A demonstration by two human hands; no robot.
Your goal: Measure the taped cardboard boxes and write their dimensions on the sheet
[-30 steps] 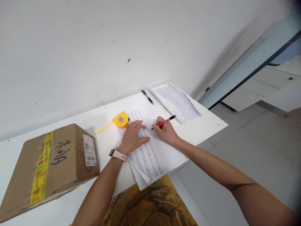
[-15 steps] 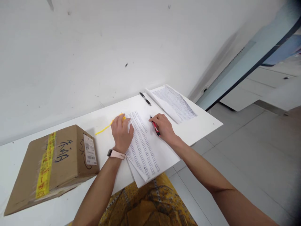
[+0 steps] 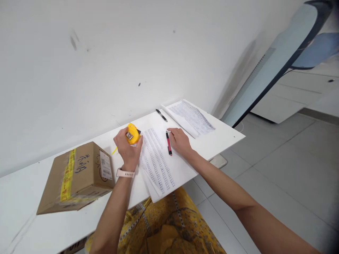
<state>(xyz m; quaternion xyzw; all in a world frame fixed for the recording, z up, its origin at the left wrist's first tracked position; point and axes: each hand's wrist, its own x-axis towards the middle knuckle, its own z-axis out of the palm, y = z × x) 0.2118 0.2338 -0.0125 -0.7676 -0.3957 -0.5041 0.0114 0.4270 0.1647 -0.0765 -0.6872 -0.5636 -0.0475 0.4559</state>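
A yellow tape measure (image 3: 132,133) is gripped in my left hand (image 3: 128,150), which wears a pink-banded watch and is raised near the left edge of the written sheet (image 3: 156,158). Part of a yellow strip (image 3: 114,151) shows on the table beside that wrist. My right hand (image 3: 180,141) rests on the sheet's right part with its fingers extended. A red and black pen (image 3: 168,144) lies on the paper just left of those fingers. The sheet carries columns of handwritten marks.
A taped cardboard box (image 3: 79,173) stands on the white table (image 3: 21,190) at the left. Behind the sheet lies a black pen (image 3: 161,115), beside another page covered in writing (image 3: 194,118). The wall (image 3: 106,70) borders the table's back; a leaning blue-grey panel (image 3: 275,70) is at the right.
My left hand has picked up the tape measure and turned it upward; most of its yellow strip no longer shows. My right hand has let go of the red pen. The view has shifted slightly.
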